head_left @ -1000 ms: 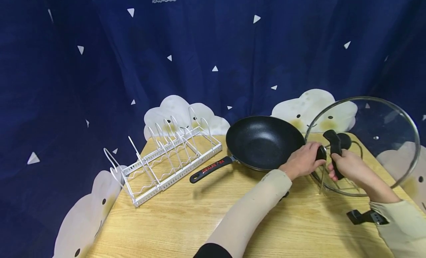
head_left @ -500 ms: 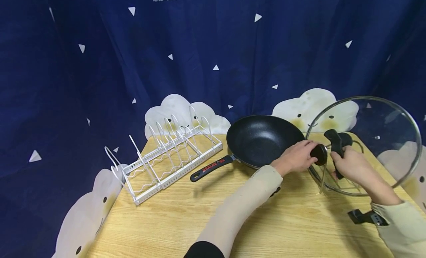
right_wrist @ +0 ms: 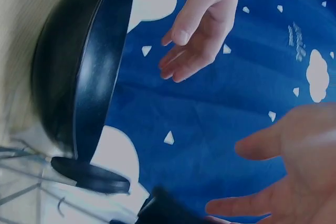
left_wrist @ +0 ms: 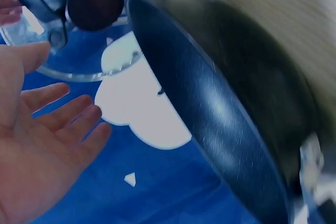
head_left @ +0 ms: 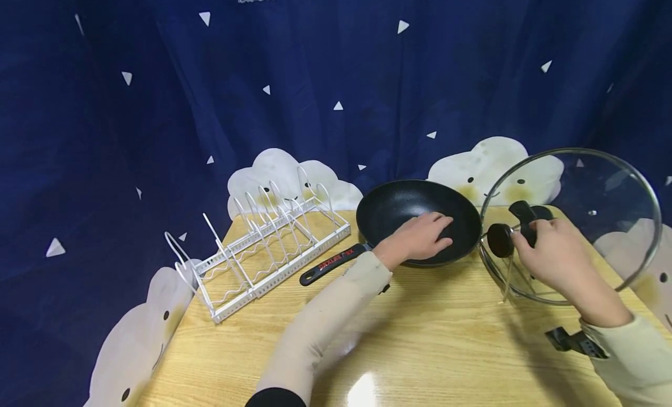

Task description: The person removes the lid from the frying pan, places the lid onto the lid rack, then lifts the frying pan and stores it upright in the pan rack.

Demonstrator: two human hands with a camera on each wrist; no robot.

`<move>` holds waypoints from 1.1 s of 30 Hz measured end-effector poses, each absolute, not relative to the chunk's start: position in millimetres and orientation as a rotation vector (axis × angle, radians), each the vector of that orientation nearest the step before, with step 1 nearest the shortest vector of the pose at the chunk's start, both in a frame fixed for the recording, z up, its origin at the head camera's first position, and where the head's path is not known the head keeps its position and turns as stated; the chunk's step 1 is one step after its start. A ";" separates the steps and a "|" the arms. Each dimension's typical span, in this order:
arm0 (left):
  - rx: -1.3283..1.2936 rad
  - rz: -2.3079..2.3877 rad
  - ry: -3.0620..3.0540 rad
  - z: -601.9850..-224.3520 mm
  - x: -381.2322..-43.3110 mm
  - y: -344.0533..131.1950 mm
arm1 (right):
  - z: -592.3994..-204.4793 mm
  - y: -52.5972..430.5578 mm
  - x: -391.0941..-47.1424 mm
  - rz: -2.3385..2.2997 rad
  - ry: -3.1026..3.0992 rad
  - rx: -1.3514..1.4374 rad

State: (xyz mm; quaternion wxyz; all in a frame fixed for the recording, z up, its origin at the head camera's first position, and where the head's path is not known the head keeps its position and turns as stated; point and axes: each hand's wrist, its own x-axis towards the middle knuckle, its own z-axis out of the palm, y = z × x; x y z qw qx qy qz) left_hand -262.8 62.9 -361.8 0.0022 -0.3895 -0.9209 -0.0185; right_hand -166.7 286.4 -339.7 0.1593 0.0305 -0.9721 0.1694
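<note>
A large glass lid (head_left: 625, 214) with a metal rim stands on edge at the right, in a thin wire stand (head_left: 507, 284). At its near side are a round black knob (head_left: 500, 241) and an upright black handle (head_left: 523, 216). My right hand (head_left: 556, 258) is beside this handle; in the right wrist view its thumb and fingers are extended and spread apart. My left hand (head_left: 420, 238) is above the black wok (head_left: 394, 206), its fingers relaxed and holding nothing, as the left wrist view also shows. The wok's long handle (head_left: 336, 266) points to the left front.
A white wire rack (head_left: 262, 249) with upright dividers stands on the left of the wooden table (head_left: 420, 348). Behind the table hangs a dark blue curtain (head_left: 315, 63) with white triangles and cloud shapes.
My left hand has left the round knob and moved left over the wok. My right hand, earlier gripping the black handle, has loosened and risen slightly beside it. The lid stays standing.
</note>
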 end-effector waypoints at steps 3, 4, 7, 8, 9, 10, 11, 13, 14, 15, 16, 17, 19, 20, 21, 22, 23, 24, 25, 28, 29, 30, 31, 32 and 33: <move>-1.230 -0.032 -2.893 -354.0 -261.3 41.5 | -339.1 270.9 -165.2 0.476 -2.705 0.152; -1.232 -0.025 -2.897 -352.0 -261.1 34.8 | -339.9 265.6 -164.8 0.484 -2.686 0.179; -1.209 0.008 -2.927 -345.4 -260.5 14.6 | -344.1 249.4 -163.9 0.490 -2.658 0.244; -1.191 0.023 -2.945 -343.4 -260.4 7.8 | -346.0 244.0 -163.4 0.493 -2.662 0.260; -1.172 0.035 -2.965 -341.6 -260.6 1.3 | -348.2 239.0 -163.4 0.495 -2.663 0.282; -1.151 0.046 -2.984 -340.4 -260.7 -5.4 | -350.3 234.1 -163.4 0.498 -2.668 0.295; -1.130 0.059 -2.999 -339.6 -261.0 -12.1 | -352.4 229.6 -163.4 0.504 -2.679 0.309; -1.094 0.066 -3.027 -339.4 -262.0 -25.4 | -356.8 221.2 -164.2 0.529 -2.704 0.342; -1.080 0.066 -3.035 -340.1 -262.5 -32.0 | -359.2 217.5 -164.8 0.549 -2.721 0.358; -1.067 0.060 -3.047 -340.9 -262.8 -38.4 | -361.5 214.0 -165.7 0.574 -2.738 0.378; -1.052 0.051 -3.061 -342.2 -263.2 -44.9 | -364.1 210.5 -167.0 0.610 -2.755 0.401; -1.036 0.042 -3.077 -343.8 -263.7 -51.2 | -366.7 207.1 -168.4 0.656 -2.774 0.424; -1.000 0.001 -3.118 -348.2 -264.6 -63.4 | -372.6 200.7 -171.3 0.758 -2.808 0.461; -0.982 -0.024 -3.139 -351.0 -265.4 -69.0 | -375.6 197.3 -173.1 0.810 -2.816 0.485; -0.965 -0.062 -3.162 -353.9 -266.1 -74.7 | -379.1 193.8 -175.1 0.859 -2.823 0.504; -0.949 -0.102 -3.178 -357.1 -266.9 -80.7 | -382.1 189.8 -176.8 0.916 -2.834 0.516; -0.935 -0.140 -3.194 -360.2 -267.3 -86.3 | -384.8 185.8 -178.2 0.966 -2.847 0.523; -0.929 -0.178 -3.196 -362.9 -267.1 -91.7 | -387.4 181.4 -179.6 1.015 -2.862 0.525; -0.922 -0.211 -3.202 -366.0 -267.4 -97.1 | -390.3 176.8 -181.0 1.072 -2.875 0.525; -0.908 -0.311 -3.217 -374.4 -267.1 -111.0 | -398.7 163.9 -184.1 1.308 -2.909 0.504; -0.905 -0.334 -3.222 -376.9 -266.9 -114.8 | -401.6 159.7 -185.1 1.401 -2.909 0.495; -0.898 -0.371 -3.228 -379.1 -266.6 -118.9 | -404.7 155.3 -186.4 1.503 -2.903 0.485; -0.884 -0.399 -3.241 -381.5 -266.6 -122.9 | -407.9 151.0 -187.7 1.606 -2.888 0.488; -0.870 -0.428 -3.251 -383.2 -265.8 -126.7 | -410.4 146.5 -188.9 1.711 -2.873 0.479; -0.855 -0.449 -3.256 -385.2 -265.3 -130.8 | -413.2 141.5 -190.4 1.796 -2.858 0.474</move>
